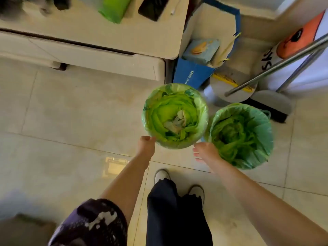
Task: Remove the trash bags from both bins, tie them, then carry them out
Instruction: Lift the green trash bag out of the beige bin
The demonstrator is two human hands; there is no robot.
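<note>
Left hand point(145, 145) has its fingers pinching the rim of the left green bag point(174, 116), right hand point(205, 151) relaxed and released between both bins, touching the right bag point(238, 135).

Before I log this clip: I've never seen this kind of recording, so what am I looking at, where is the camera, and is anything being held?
There is no machine here. One wide-angle camera sits on a person's head and looks down past their arms, legs and shoes at a tiled floor. Two round bins stand there, each lined with a green trash bag. The left bin has crumpled paper scraps at the bottom; the right bin is beside it, and its contents are too dim to tell. The left hand is curled at the near rim of the left bin, seemingly pinching the bag edge. The right hand hangs between the bins with fingers spread, holding nothing. Behind are a blue paper bag, a cabinet and a metal-handled dustpan. Both bags sit in their bins, untied.
</note>
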